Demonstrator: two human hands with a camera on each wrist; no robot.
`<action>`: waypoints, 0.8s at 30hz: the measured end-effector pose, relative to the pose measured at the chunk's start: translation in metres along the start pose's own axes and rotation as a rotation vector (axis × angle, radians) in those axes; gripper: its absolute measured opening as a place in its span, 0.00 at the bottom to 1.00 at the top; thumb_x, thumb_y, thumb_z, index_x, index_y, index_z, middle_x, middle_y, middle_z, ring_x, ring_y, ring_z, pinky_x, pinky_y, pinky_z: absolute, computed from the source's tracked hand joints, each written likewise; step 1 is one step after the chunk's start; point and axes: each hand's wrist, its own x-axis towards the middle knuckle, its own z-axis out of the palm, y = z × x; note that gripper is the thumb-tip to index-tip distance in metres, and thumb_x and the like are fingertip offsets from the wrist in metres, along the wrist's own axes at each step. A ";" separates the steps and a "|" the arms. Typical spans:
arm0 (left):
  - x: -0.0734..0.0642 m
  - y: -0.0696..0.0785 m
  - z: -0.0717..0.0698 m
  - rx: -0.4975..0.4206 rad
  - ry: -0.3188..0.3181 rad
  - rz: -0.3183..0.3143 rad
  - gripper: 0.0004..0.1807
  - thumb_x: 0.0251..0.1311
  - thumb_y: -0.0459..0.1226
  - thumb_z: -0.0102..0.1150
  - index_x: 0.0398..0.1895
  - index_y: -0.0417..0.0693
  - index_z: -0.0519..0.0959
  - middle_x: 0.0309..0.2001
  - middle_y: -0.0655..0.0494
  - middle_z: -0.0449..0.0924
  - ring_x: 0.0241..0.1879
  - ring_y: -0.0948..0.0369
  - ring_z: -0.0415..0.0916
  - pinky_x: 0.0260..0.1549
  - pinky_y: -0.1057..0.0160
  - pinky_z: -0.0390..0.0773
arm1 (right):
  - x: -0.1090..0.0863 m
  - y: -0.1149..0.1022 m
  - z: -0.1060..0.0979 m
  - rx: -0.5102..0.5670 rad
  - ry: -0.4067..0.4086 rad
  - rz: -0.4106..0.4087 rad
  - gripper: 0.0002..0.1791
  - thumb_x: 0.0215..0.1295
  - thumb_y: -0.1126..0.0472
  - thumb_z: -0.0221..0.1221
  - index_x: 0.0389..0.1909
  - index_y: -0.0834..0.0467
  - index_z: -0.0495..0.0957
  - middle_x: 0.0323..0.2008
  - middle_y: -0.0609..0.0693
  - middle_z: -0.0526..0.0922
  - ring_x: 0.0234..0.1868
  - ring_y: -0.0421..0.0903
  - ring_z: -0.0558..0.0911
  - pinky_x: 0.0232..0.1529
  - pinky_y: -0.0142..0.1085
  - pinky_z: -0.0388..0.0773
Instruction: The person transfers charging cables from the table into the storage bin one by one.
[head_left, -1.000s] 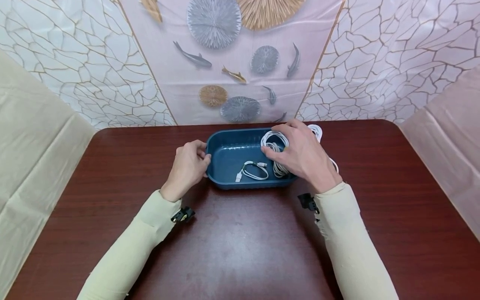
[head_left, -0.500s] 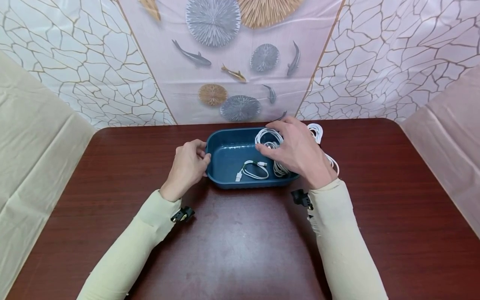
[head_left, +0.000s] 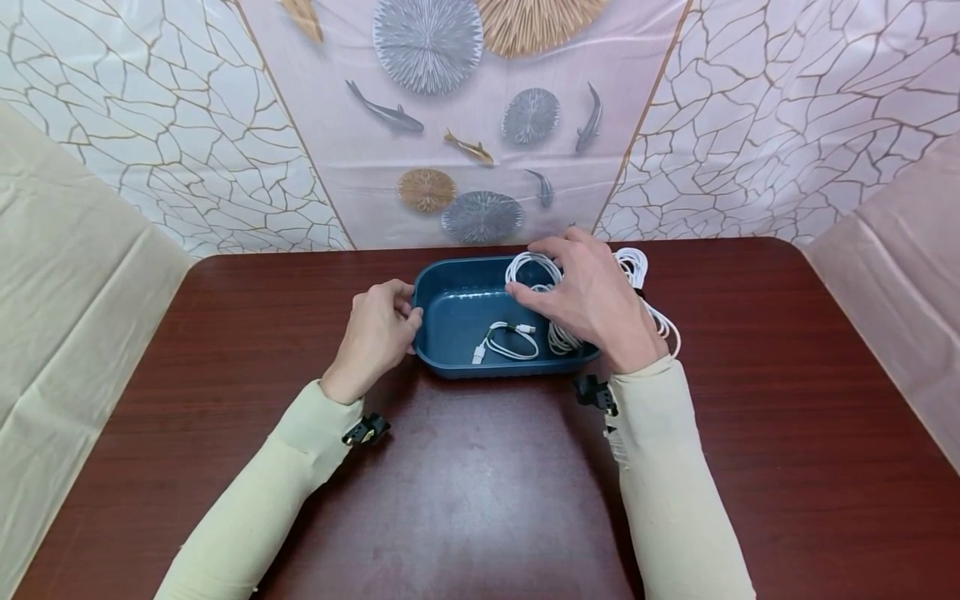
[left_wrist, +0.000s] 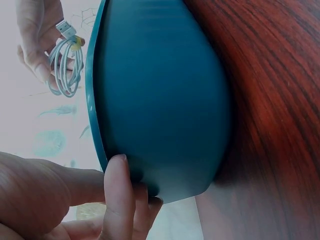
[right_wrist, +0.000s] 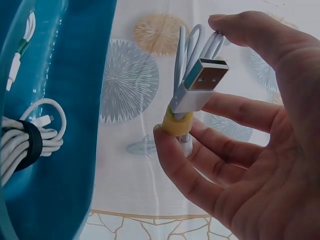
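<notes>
Right hand point(head_left: 588, 292): fingers clamped on coiled white USB cable point(right_wrist: 192, 100), above oblong blue plastic tray point(head_left: 450, 312). Left hand point(head_left: 378, 325): fingers clamped on tray's end. Step, as judged: placing cable; next move likely calls for lowering, then release.

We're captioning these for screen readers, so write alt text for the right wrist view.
The right hand holds a coiled white cable between thumb and fingers, its USB plug and yellow tie toward the camera. At left, a blue tray contains a cable bundle with a black strap and part of another cable.
</notes>
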 end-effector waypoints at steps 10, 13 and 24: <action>-0.001 0.001 -0.001 -0.007 -0.003 0.001 0.18 0.69 0.31 0.59 0.59 0.33 0.77 0.38 0.42 0.82 0.19 0.60 0.83 0.20 0.64 0.87 | 0.003 -0.007 0.002 0.020 -0.032 0.001 0.35 0.58 0.41 0.69 0.61 0.58 0.81 0.59 0.57 0.79 0.60 0.57 0.75 0.64 0.53 0.75; -0.001 0.001 -0.001 -0.007 -0.001 0.002 0.18 0.69 0.31 0.59 0.59 0.33 0.77 0.37 0.42 0.82 0.19 0.60 0.83 0.20 0.64 0.87 | 0.003 -0.008 0.001 0.022 -0.036 0.000 0.35 0.59 0.40 0.69 0.61 0.58 0.80 0.59 0.57 0.79 0.60 0.57 0.76 0.64 0.53 0.76; -0.001 0.002 -0.001 -0.003 -0.007 0.000 0.19 0.70 0.32 0.59 0.60 0.32 0.77 0.37 0.42 0.82 0.20 0.58 0.83 0.21 0.65 0.87 | 0.003 -0.010 0.002 0.025 -0.059 0.002 0.35 0.60 0.41 0.69 0.62 0.59 0.80 0.59 0.58 0.78 0.60 0.57 0.75 0.63 0.53 0.76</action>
